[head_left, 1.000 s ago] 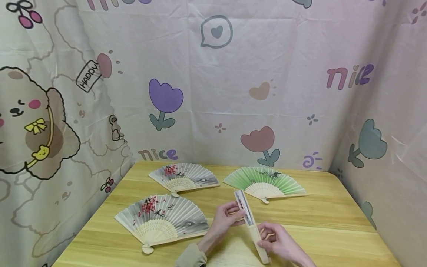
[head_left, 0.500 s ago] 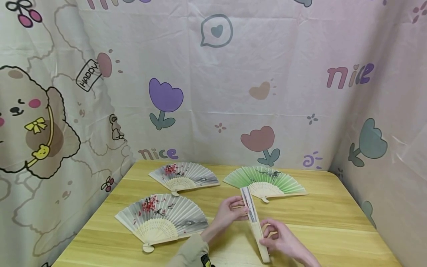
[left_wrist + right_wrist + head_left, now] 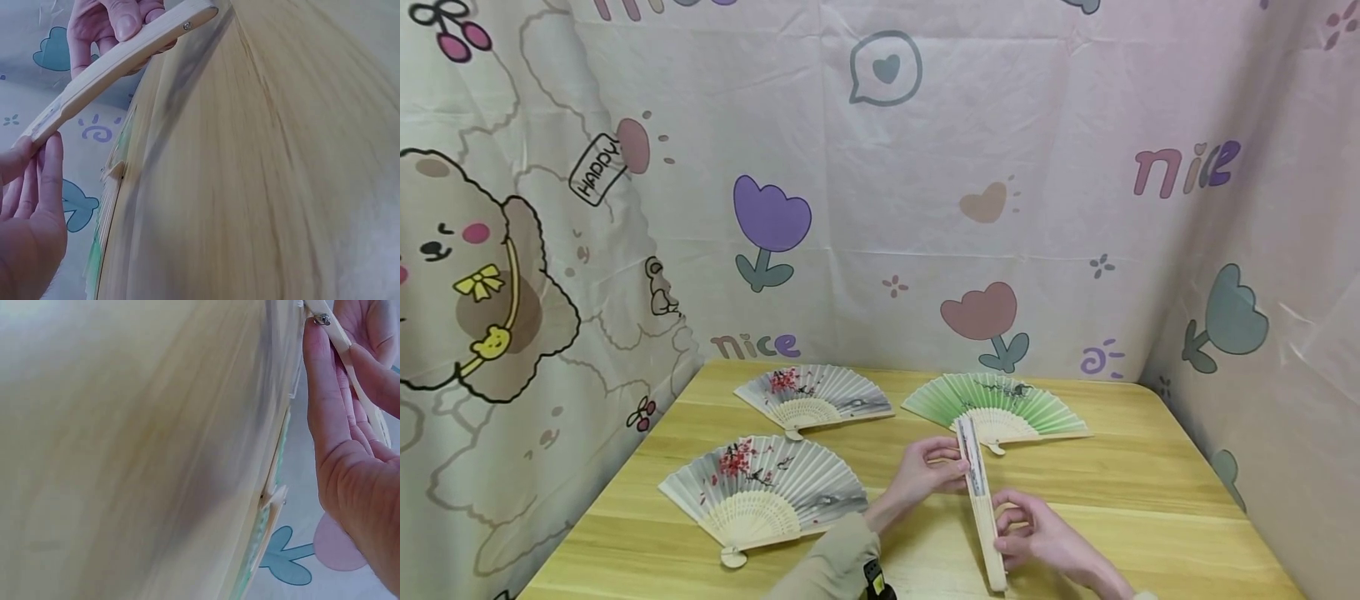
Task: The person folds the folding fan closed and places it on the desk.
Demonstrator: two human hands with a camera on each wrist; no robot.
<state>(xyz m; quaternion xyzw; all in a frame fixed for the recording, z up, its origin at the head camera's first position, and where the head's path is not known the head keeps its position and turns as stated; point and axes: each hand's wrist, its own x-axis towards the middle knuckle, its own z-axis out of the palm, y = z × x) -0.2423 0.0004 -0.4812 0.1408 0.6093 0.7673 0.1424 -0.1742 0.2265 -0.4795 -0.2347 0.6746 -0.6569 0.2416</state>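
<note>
Both hands hold a folded hand fan (image 3: 983, 508), pale wood with a printed strip near its upper end, above the table. The left hand (image 3: 931, 468) pinches that upper end between thumb and fingers; in the left wrist view, its fingertips (image 3: 50, 147) meet the fan's far end. Lower down, the right hand (image 3: 1033, 533) grips the wooden sticks near the pivot. A metal rivet (image 3: 322, 319) shows at the pivot end in the right wrist view, close by the right hand's fingers. Behind the folded fan lies a spread green fan (image 3: 1000, 408).
Two spread grey fans with red blossoms lie on the left of the wooden table (image 3: 1120, 517): a near fan (image 3: 767, 492) and a far fan (image 3: 812, 400). A printed curtain (image 3: 880, 167) hangs behind and at both sides.
The folded fan has shifted slightly right and stands more upright in the head view. Both hands moved with it, the left hand farther right. The spread fans stayed put.
</note>
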